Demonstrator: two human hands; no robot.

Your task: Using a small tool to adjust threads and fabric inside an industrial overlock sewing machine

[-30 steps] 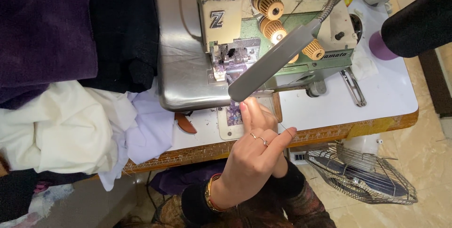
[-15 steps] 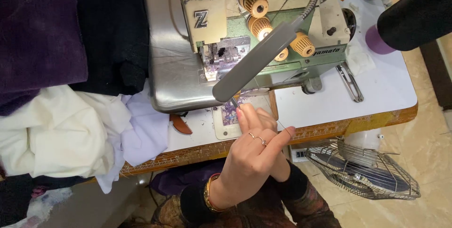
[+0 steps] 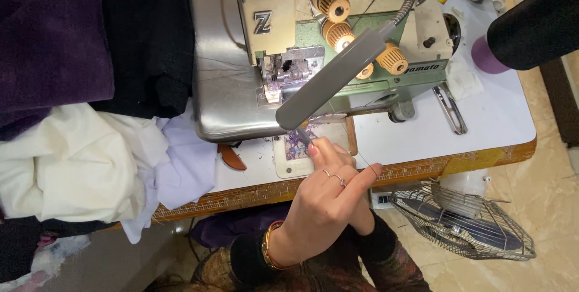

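My left hand [image 3: 322,204], with rings and a gold bracelet, is raised at the table's front edge just below the grey lamp bar [image 3: 332,81] of the overlock sewing machine [image 3: 241,57]. Its fingers pinch a thin metal tool [image 3: 303,136] like tweezers, whose tip points toward the machine's needle area [image 3: 283,78]. A fine thread [image 3: 363,160] runs past the outstretched finger on the right. My right hand [image 3: 363,221] lies mostly hidden under the left, in a dark sleeve. A small purple-patterned scrap [image 3: 298,144] rests on the plate under the fingers.
White cloth [image 3: 78,165] and dark purple and black fabric [image 3: 54,44] are piled on the left. The white tabletop [image 3: 482,117] carries a metal lever and a purple disc [image 3: 485,57]. A wire fan guard [image 3: 464,222] sits below the table at right.
My left hand has stayed near the table edge, edging slightly toward the machine. The rightmost finger has stretched out further.
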